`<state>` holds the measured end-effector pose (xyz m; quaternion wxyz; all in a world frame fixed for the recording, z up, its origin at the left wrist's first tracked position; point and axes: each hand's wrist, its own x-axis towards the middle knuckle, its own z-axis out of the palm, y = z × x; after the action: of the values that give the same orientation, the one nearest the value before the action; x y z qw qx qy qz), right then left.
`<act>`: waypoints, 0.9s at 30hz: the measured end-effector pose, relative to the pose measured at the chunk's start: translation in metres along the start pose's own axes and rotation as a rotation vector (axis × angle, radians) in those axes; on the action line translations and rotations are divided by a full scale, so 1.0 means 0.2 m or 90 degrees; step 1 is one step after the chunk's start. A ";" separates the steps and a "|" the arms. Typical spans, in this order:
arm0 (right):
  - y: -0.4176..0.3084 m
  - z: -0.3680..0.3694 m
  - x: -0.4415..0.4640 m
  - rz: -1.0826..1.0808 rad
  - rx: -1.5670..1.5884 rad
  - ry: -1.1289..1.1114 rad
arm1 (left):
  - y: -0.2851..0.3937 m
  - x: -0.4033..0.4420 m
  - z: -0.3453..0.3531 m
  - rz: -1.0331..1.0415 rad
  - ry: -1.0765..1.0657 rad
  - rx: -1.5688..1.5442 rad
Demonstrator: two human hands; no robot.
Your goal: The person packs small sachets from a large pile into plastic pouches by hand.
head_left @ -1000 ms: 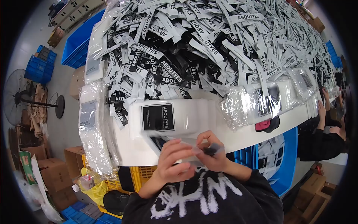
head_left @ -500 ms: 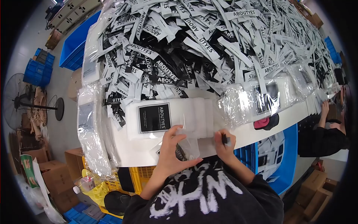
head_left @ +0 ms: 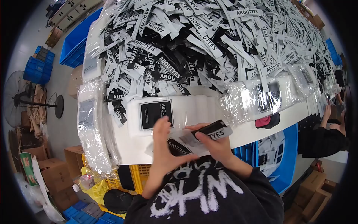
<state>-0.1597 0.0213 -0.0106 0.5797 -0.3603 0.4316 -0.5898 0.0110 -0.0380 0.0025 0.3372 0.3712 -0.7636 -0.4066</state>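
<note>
My right hand [head_left: 216, 145] is closed on black-and-white ABOUTYES sachets [head_left: 218, 131], fanned slightly toward the right. My left hand [head_left: 162, 149] has its thumb and fingers spread wide and appears to hold nothing. Between the hands, near the table's front edge, lies a frosted plastic bag with a black ABOUTYES label [head_left: 178, 147]; whether the left thumb touches it I cannot tell. Just behind the hands is a stack of frosted bags [head_left: 188, 112], with a black label on its left part.
A large heap of sachets [head_left: 167, 44] covers the table's far side. Clear-wrapped bag packs [head_left: 91, 134] line the left edge, others the right. A blue crate [head_left: 285, 160] stands below on the right, a yellow crate [head_left: 143, 173] below left. Another person [head_left: 322, 140] works at far right.
My right hand has moved left and turned, bringing the sachets into view over the bag. My left hand has shifted slightly left, with its fingers raised.
</note>
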 end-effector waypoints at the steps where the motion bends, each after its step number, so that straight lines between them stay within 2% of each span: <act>1: 0.00 0.00 0.00 0.023 -0.010 -0.001 | 0.00 0.00 -0.04 -0.082 -0.018 -0.007; 2: -0.02 -0.01 0.01 0.046 -0.021 -0.001 | -0.05 -0.01 -0.06 -0.177 -0.041 -0.145; 3: -0.04 -0.01 0.02 0.068 -0.032 -0.002 | -0.07 0.00 -0.10 -0.125 -0.120 -0.103; 7: -0.13 0.03 0.05 -0.170 -0.071 0.214 | -0.06 0.00 -0.14 -0.170 -0.139 -0.046; 8: -0.07 -0.03 0.06 -0.281 -0.341 0.158 | -0.06 0.00 -0.14 -0.184 -0.142 -0.043; 11: -0.13 -0.03 0.04 -0.112 -0.489 -0.022 | -0.05 -0.01 -0.13 -0.166 -0.083 -0.075; 12: -0.18 -0.04 0.03 0.040 -0.488 -0.097 | -0.06 -0.01 -0.14 -0.163 -0.117 -0.063; 15: -0.17 -0.17 0.06 0.205 -0.427 -0.344 | -0.08 -0.01 -0.16 -0.154 -0.188 -0.037; 18: -0.10 -0.21 0.04 0.193 -0.255 -0.299 | -0.07 0.00 -0.16 -0.150 -0.207 -0.040; 21: -0.14 -0.23 0.03 0.248 -0.211 -0.316 | -0.05 0.01 -0.16 -0.167 -0.216 -0.050; 27: -0.13 -0.22 0.00 0.257 -0.098 -0.309 | -0.03 0.01 -0.16 -0.166 -0.240 -0.052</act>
<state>-0.2093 0.0241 -0.0023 0.7418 -0.4404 0.3871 -0.3256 0.0381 -0.0549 0.0121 0.1482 0.3706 -0.7414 -0.5395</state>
